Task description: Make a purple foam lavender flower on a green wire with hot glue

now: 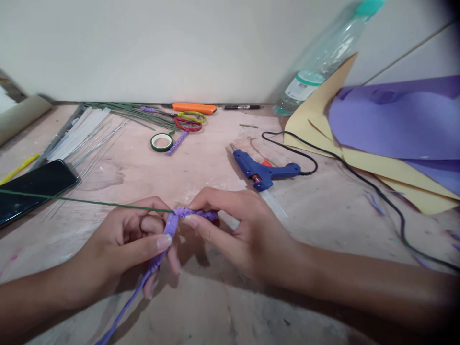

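Observation:
My left hand [132,239] pinches a purple paper strip [170,226] between thumb and fingers; the strip's twisted tail hangs down toward the bottom edge. My right hand [230,225] is closed on a curled purple piece [204,214] wound around the end of a green wire [108,203]. From there the wire runs left across my left hand's fingers and over the phone. Strip and wound piece meet between my two hands, just above the table. A similar purple curled piece [178,143] lies beside a roll of green tape [161,142] beyond my hands.
A blue glue gun [260,170] lies beyond my right hand, its black cord [390,199] running right. Scissors [189,122], an orange cutter [194,108] and a bottle [316,72] are farther back. Yellow paper [402,179] and purple sheets [395,120] are right; a phone [39,187] is left.

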A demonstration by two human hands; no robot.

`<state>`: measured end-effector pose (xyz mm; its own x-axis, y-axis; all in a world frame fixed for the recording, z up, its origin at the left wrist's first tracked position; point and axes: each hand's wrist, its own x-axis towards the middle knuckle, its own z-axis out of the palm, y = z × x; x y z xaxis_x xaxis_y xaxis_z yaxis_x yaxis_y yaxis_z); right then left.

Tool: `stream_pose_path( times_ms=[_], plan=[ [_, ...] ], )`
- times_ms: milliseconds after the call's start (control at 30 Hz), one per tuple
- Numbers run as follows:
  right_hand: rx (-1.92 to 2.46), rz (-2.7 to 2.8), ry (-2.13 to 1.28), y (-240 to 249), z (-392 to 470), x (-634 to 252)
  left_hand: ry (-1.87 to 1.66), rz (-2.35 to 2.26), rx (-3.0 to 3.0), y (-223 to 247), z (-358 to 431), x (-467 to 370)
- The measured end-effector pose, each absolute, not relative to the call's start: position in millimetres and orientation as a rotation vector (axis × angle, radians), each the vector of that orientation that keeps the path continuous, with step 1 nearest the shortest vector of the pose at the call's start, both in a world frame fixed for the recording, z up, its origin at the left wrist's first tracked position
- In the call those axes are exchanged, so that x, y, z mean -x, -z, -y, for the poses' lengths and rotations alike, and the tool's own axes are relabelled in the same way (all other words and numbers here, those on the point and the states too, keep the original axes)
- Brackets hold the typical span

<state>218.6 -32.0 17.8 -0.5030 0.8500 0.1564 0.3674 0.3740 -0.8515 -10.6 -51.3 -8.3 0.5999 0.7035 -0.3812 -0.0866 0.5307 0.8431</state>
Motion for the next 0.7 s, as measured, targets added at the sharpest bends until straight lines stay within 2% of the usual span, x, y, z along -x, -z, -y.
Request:
stream_pose_path(
  times_ms=[367, 700],
  plan=[
    [0.988, 2.087, -1.018, -14, 33, -220, -0.623, -0.763, -0.661, 2, 49, 1],
    [1.039, 1.986, -1.301, -19, 28, -220, -0.652, -0.788, -0.671, -2, 49, 0]
  ],
)
